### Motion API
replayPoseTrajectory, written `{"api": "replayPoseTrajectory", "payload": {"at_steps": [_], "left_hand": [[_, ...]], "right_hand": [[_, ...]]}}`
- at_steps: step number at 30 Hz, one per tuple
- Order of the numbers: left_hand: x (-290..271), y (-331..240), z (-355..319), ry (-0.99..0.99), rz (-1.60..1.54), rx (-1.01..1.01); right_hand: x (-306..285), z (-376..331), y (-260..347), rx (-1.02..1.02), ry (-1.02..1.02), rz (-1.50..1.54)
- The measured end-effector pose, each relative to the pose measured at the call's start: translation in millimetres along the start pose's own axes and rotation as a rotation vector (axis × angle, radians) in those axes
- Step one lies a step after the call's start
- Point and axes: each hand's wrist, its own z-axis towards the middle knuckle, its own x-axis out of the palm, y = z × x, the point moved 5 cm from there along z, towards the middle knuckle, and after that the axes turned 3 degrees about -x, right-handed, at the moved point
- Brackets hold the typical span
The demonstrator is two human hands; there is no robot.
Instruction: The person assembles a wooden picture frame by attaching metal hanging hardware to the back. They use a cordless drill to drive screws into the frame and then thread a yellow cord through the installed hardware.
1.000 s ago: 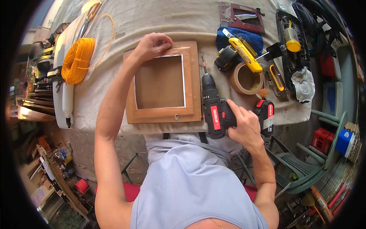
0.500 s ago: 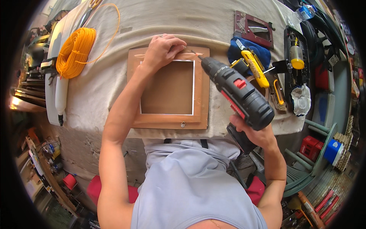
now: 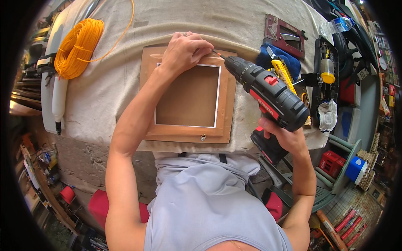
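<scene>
At the left of the pale table cover (image 3: 100, 104), a white tube (image 3: 59, 98) with a black tip is lying with that tip toward the near edge, and a coil of orange cord (image 3: 79, 48) is sitting just beyond it, one loose strand curving away over the fabric. Further right, in front of the person's body, a brown frame (image 3: 226, 104) is lying flat near the table's near edge, a thin white line bordering its brown centre and a small metal hanger (image 3: 203, 137) showing on its near side. The left hand (image 3: 184, 52) is reaching across the frame to its far side, fingers curling and thumb and forefinger drawing close together; whether they are gripping something small, one cannot tell. A slim bit (image 3: 219, 55) is pointing at those fingertips from the right, just beside them. It is extending from a black and red drill (image 3: 268, 94), which is slanting above the area right of the frame. The right hand (image 3: 287, 138) is wrapping round the drill's grip and holding the tool up. Past the drill, a yellow cutter (image 3: 281, 71) is lying against a blue cloth (image 3: 293, 65), with a dark red staple gun (image 3: 273, 35) resting just beyond. Farther right, a black tray (image 3: 319, 48) is holding a yellow-ended screwdriver (image 3: 327, 77), and a crumpled white cloth (image 3: 327, 116) is lying at its near end.
</scene>
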Motion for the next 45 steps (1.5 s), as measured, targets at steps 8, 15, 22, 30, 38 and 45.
{"api": "replayPoseTrajectory", "payload": {"at_steps": [8,15,22,30,38,45], "left_hand": [[-1,-1,1,-0.006,0.002,-0.005],[0,0,2,-0.010,-0.018,-0.003],[2,0,1,0.009,-0.052,-0.004],[1,0,1,0.049,-0.033,-0.011],[-4,3,1,-0.021,-0.182,-0.146],[0,-4,3,0.132,-0.189,-0.373]], "right_hand": [[-17,21,38,0.173,0.125,-0.138],[-42,62,91,0.242,0.192,-0.408],[-58,99,119,0.030,0.284,-0.787],[-40,100,143,-0.256,0.271,-0.969],[-32,122,158,-0.072,0.198,-1.143],[-15,119,171,-0.063,0.271,-1.212]]}}
